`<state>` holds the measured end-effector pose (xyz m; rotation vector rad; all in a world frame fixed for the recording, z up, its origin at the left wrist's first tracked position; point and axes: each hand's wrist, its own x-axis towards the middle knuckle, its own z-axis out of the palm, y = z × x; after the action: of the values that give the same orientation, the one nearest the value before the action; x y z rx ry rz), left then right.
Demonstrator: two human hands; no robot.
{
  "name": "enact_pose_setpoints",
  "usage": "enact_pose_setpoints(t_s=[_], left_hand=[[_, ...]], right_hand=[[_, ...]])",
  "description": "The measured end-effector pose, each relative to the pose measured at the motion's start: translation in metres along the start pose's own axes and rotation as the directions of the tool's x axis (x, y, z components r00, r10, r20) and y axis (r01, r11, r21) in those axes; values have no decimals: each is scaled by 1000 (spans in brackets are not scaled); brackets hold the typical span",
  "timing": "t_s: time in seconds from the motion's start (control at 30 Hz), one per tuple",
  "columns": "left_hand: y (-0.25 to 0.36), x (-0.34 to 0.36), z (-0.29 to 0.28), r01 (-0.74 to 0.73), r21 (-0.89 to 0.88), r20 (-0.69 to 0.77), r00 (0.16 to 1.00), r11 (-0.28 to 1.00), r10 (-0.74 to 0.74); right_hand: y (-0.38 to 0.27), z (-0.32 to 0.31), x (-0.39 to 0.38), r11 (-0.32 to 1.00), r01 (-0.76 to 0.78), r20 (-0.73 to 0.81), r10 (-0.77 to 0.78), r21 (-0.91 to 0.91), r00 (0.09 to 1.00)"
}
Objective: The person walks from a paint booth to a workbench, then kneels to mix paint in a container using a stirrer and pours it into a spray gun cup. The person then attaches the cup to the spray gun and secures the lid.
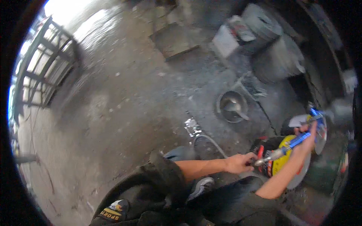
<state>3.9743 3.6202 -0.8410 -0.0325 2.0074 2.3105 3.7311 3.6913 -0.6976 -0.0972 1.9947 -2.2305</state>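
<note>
My right hand (308, 136) grips a blue gun-shaped tool (299, 141) with a silver-coloured front end. The tool points down and left, toward my left hand (240, 163). My left fingers are closed at its tip, around something small and dark that I cannot make out. Just behind the tool sits a black, yellow and red can (279, 166), partly covered by my right forearm. Blur hides the finer parts of the tool and its far end.
A metal bowl (230, 116) with a scoop-like tool in it stands on the floor. Near it lie a pale hose (214, 144) and a shiny crumpled wrapper (193, 127). Grey buckets (277, 60), a white box (225, 40) and a flat tray (174, 42) stand farther off. A slatted frame (47, 64) is at left.
</note>
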Motion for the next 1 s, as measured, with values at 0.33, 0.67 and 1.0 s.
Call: enact_pose_setpoints(t_s=[0.33, 0.67, 1.0], left_hand=[[55, -64, -28, -281, 286, -361, 854, 916, 375], [64, -84, -28, -273, 120, -682, 676, 955, 279], [58, -155, -81, -216, 359, -710, 569, 908, 416]], right_hand=[[-20, -20, -4, 794, -211, 450, -87, 570, 889], [-14, 3, -2, 864, -110, 728, -339, 491, 596], [-8, -11, 13, 411, 789, 410, -690, -457, 597]])
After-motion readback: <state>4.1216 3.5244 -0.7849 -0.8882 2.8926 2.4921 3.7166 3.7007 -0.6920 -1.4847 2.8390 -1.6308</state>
